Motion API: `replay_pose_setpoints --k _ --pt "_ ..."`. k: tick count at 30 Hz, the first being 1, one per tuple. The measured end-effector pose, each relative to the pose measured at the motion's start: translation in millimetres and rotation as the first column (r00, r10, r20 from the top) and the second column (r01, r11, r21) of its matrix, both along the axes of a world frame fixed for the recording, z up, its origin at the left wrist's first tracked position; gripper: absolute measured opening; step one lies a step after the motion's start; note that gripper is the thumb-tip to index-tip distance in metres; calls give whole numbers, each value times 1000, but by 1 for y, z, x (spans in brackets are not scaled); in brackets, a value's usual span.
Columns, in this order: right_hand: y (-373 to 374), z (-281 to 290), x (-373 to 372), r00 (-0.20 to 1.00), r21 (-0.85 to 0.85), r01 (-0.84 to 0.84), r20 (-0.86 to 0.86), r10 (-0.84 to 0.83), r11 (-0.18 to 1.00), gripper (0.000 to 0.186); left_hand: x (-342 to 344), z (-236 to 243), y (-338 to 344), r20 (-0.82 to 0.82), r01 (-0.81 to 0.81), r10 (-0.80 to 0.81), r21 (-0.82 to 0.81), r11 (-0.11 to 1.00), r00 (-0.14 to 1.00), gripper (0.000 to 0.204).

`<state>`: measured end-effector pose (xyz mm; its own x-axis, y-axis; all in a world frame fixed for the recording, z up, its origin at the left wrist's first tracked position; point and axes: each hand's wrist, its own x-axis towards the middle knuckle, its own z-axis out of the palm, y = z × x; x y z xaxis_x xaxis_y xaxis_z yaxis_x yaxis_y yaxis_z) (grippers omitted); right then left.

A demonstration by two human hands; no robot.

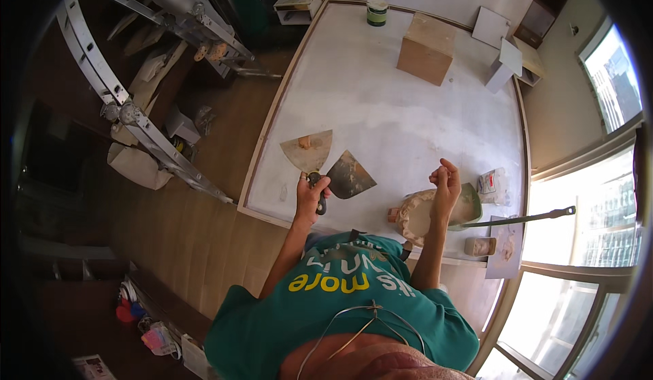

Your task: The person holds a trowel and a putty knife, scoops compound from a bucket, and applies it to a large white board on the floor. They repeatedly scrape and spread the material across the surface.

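While the left hand (314, 188) clutches two scrapers (307, 153) at eleven o'clock, keep them steady; right hand (445, 181) curls, contents unclear.

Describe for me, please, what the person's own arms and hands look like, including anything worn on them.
The left hand and right hand are ungloved, with no watch or cable showing. Both forearms are bare below the short green sleeves of a shirt with white and yellow lettering. Any ring is too small to make out.
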<state>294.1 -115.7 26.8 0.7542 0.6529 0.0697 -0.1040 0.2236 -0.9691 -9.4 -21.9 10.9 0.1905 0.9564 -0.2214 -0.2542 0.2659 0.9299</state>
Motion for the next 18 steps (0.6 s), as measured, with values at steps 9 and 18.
replay_pose_setpoints --k 9,18 --pt "34 28 9 989 46 -63 140 56 997 22 9 12 7 43 2 -1 -38 999 999 34" --pt "49 23 -20 961 -59 -182 203 190 982 21 7 10 3 66 -29 34 -66 997 997 33"
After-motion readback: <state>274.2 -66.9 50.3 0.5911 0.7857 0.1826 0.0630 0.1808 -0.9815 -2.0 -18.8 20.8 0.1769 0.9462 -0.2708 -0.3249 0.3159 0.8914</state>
